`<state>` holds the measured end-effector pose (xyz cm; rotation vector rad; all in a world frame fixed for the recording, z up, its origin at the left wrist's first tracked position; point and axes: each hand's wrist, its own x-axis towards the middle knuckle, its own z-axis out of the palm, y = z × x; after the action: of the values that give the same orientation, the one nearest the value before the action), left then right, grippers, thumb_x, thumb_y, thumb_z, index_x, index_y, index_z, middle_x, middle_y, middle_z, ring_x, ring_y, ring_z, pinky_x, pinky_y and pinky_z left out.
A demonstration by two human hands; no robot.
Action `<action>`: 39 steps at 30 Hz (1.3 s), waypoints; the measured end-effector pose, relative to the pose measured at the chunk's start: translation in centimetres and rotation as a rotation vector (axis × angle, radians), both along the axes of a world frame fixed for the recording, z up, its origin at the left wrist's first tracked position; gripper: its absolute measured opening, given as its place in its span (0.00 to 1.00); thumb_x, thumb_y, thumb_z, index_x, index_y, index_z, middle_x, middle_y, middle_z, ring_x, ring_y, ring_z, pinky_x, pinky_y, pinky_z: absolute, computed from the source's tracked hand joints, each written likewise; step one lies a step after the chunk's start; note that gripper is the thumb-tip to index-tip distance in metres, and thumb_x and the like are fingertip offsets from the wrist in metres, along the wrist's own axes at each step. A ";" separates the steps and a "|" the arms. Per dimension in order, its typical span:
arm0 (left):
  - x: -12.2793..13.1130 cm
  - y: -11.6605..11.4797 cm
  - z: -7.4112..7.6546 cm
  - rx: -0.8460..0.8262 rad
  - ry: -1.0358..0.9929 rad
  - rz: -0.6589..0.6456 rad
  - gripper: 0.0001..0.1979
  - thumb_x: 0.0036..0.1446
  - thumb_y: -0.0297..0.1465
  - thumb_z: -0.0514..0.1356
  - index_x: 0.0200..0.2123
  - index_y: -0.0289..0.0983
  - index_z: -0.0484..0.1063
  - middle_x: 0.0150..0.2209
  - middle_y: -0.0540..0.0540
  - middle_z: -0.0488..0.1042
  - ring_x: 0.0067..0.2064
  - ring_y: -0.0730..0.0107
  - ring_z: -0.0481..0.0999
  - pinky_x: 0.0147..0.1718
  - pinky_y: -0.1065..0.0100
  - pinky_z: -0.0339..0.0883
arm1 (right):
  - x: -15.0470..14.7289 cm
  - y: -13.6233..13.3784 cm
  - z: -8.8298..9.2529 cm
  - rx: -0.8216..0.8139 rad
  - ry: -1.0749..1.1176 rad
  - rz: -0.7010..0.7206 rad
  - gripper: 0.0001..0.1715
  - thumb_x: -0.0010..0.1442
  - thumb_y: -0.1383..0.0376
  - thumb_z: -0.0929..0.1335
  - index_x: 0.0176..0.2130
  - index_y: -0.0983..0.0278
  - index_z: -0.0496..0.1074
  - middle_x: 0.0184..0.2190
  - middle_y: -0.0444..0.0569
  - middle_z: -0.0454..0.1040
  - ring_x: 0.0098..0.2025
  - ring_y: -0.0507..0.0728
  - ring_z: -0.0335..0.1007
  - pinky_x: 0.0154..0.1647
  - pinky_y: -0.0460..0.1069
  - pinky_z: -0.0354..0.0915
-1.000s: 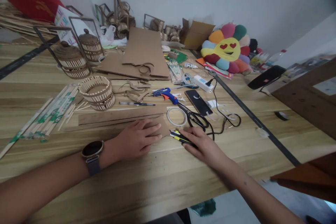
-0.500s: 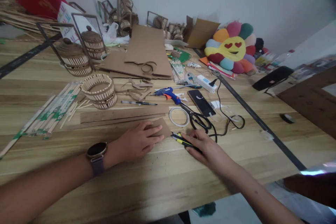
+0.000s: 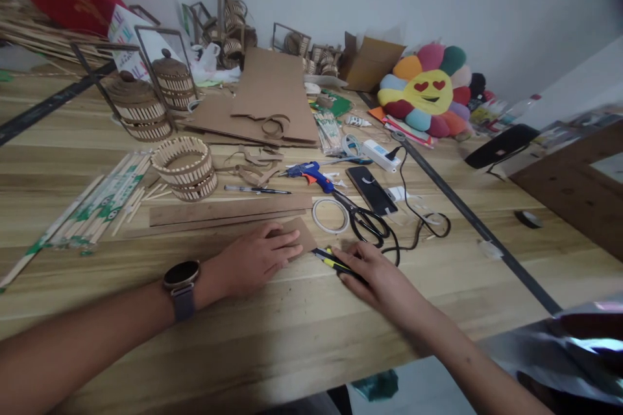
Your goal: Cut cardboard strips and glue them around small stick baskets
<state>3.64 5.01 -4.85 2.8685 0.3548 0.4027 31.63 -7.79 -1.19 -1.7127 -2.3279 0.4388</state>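
My left hand (image 3: 260,257) lies with fingers spread on a small piece of brown cardboard (image 3: 302,233), pressing it against the table. My right hand (image 3: 372,272) is wrapped round a yellow and black utility knife (image 3: 331,259). The knife's tip points left and sits at the cardboard's right corner; whether it touches is hard to tell. Just beyond my left hand lie long cardboard strips (image 3: 228,211). A roll of tape (image 3: 330,216) and black-handled scissors (image 3: 370,224) are close beyond my right hand.
A round stick basket (image 3: 185,172), wrapped stick bundles (image 3: 104,201) and a pen (image 3: 257,190) lie to the left. Behind are a blue glue gun (image 3: 311,175), a phone (image 3: 370,189) and large cardboard sheets (image 3: 272,91). A black cable (image 3: 413,243) curls at right.
The knife and my right hand have shifted slightly left relative to the cardboard. My left hand stays on the cardboard. The view has turned a little.
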 end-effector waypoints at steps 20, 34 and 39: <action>0.0 0.1 -0.3 -0.078 0.013 0.056 0.23 0.69 0.22 0.47 0.64 0.34 0.65 0.66 0.40 0.67 0.65 0.56 0.62 0.61 0.56 0.63 | -1.2 -1.2 -0.5 0.053 -0.077 -0.008 0.25 0.67 0.68 0.65 0.62 0.62 0.71 0.43 0.56 0.71 0.46 0.63 0.72 0.48 0.57 0.74; -0.1 0.3 -0.9 -0.113 -0.011 0.053 0.25 0.66 0.20 0.47 0.64 0.34 0.65 0.67 0.43 0.67 0.65 0.56 0.63 0.62 0.55 0.63 | -2.7 -1.4 -0.7 0.061 -0.136 0.000 0.26 0.66 0.68 0.66 0.62 0.65 0.70 0.43 0.57 0.71 0.44 0.64 0.71 0.43 0.58 0.76; 0.0 0.2 -0.8 -0.102 -0.002 0.058 0.24 0.67 0.20 0.47 0.63 0.33 0.66 0.67 0.42 0.67 0.64 0.54 0.63 0.62 0.55 0.63 | -3.3 -1.2 -0.9 0.070 -0.117 0.003 0.26 0.67 0.67 0.65 0.63 0.64 0.70 0.44 0.57 0.71 0.45 0.64 0.71 0.45 0.58 0.75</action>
<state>3.66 5.20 -5.68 2.7635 0.4461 0.3860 28.33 -9.04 -2.11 -1.7470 -2.3956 0.2612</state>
